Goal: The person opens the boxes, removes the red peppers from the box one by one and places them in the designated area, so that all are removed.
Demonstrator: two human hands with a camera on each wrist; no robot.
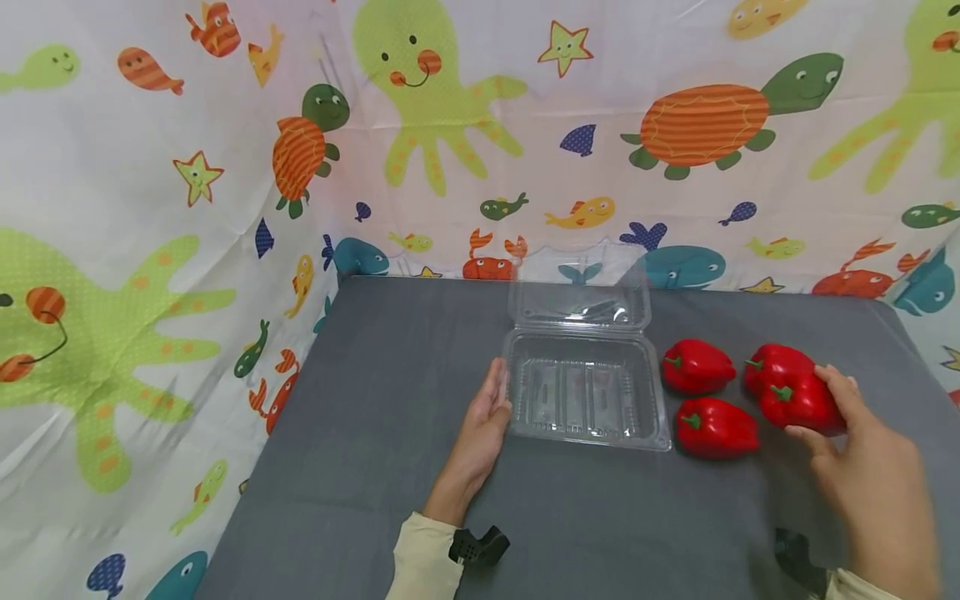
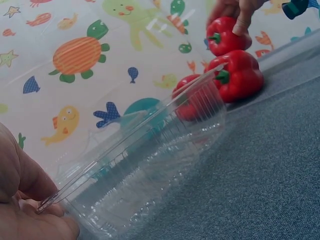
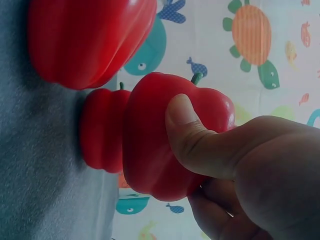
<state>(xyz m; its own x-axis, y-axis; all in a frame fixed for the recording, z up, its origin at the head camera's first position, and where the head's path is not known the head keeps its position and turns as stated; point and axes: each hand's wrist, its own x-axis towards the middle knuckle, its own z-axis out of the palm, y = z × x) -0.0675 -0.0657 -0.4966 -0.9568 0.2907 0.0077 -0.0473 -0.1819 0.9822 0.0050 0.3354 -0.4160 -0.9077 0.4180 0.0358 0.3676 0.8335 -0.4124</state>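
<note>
A clear plastic clamshell box [image 1: 573, 400] stands on the table with its lid [image 1: 581, 304] raised at the back and nothing inside. At the box's left edge, my left hand [image 1: 480, 433] pinches the rim between thumb and fingers. My right hand [image 1: 873, 467] grips a red bell pepper [image 3: 165, 145] with a green stem, thumb on one side and fingers around the other; it is held above the table. Another red pepper [image 1: 776, 360] is partly hidden behind it. Two more, a rear pepper [image 1: 699, 367] and a front pepper [image 1: 716, 429], lie just right of the box.
A grey cloth [image 1: 360, 433] covers the table. Behind and to the left hangs a white curtain [image 1: 480, 108] printed with sea animals; the raised lid stands close to it. A black band [image 1: 480, 546] sits on my left wrist.
</note>
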